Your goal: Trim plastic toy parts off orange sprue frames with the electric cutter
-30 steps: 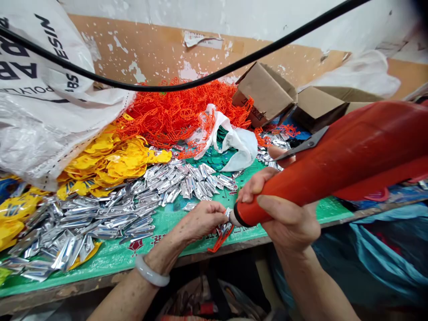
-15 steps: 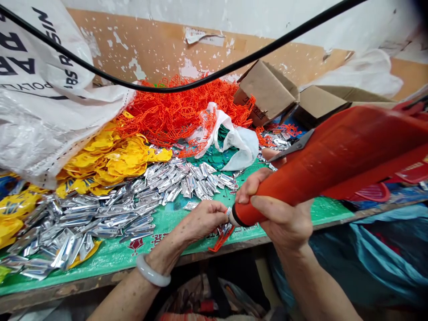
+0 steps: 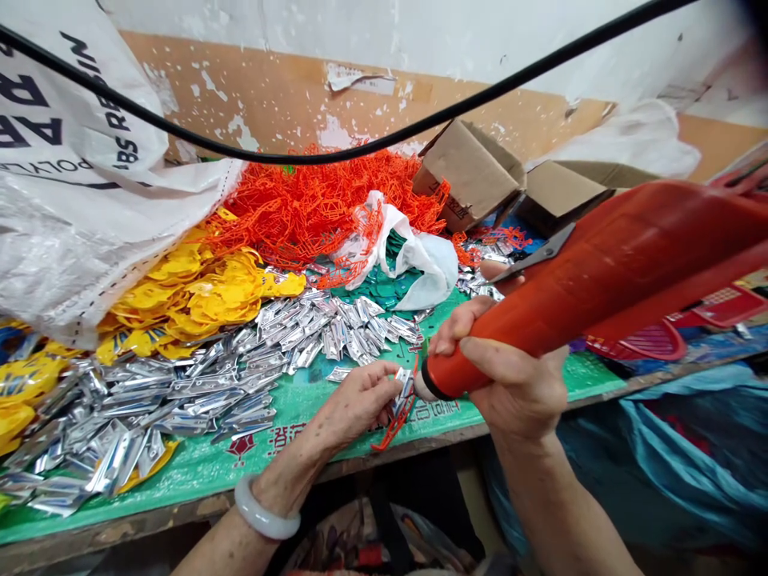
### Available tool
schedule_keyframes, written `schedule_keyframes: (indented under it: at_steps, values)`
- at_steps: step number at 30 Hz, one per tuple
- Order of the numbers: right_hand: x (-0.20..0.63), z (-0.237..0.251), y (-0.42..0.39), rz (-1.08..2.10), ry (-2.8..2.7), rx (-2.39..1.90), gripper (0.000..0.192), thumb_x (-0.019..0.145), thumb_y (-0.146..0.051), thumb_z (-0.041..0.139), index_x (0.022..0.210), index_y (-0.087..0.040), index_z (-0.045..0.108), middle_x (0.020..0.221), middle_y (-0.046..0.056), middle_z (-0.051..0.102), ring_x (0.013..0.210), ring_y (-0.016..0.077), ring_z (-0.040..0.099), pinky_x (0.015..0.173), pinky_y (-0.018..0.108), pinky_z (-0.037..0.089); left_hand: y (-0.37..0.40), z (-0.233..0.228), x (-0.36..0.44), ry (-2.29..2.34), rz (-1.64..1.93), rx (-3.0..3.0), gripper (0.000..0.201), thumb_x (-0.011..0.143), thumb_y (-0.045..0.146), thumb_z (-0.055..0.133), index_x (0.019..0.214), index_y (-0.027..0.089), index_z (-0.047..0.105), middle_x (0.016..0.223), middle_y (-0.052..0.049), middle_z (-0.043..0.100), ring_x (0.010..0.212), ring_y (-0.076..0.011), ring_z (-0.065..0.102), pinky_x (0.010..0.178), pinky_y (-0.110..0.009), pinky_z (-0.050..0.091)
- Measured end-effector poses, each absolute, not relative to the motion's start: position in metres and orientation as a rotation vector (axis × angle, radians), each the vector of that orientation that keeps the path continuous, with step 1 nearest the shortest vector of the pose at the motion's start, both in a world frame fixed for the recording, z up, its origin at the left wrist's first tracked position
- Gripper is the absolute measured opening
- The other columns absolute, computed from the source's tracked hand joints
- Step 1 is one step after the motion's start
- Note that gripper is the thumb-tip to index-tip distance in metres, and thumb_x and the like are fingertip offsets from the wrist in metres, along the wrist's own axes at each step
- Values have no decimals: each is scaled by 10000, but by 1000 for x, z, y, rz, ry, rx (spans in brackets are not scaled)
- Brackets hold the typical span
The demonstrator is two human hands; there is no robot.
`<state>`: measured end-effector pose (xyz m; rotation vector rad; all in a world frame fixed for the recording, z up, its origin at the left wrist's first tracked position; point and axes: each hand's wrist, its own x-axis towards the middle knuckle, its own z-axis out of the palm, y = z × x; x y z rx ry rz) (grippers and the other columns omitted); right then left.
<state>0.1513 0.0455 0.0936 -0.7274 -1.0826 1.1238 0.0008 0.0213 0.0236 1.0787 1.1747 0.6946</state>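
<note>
1. Two hands meet at the worktop edge, six o'clock: the left pinches a silver clip; the right hand clenches the orange tool.
2. The nozzle could slip and catch the fingertips.
3. The clip's orange strip overhangs and might drop.

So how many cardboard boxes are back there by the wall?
2. One open cardboard box leans beside the orange pile; the other cardboard box sits right of it. More may hide behind the orange tool.

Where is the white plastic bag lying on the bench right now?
In the head view the white bag lies mid-bench, slightly right of centre, against the orange pile, left of the cardboard box and behind the silver pieces.
</note>
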Motion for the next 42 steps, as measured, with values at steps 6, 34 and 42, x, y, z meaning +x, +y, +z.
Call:
schedule_keyframes:
  at_steps: [6,34,42]
  values:
    - [152,98,50,1099,-1020,-690,121,600,-178,746,695,-214,680,681,-13,617,581,162,562,627,371,455,11,12,-1,1204,861,1110,482,849,413,544,1248,158,632,606,43,500,500,-113,437,462,-224,331]
    - [158,94,45,1108,-1065,-733,117,643,-216,750,728,-196,673,745,6,598,635,165,554,607,361,482,0,12,7,1272,862,1364,205,814,322,611,807,150,722,717,-18,630,686,-165,532,653,-266,402]
    - [156,97,45,1118,-1044,-727,126,620,-210,747,715,-197,666,746,5,592,633,164,554,594,357,486,1,11,5,1277,890,1391,211,820,295,601,776,172,766,735,-31,675,712,-178,562,676,-273,408]
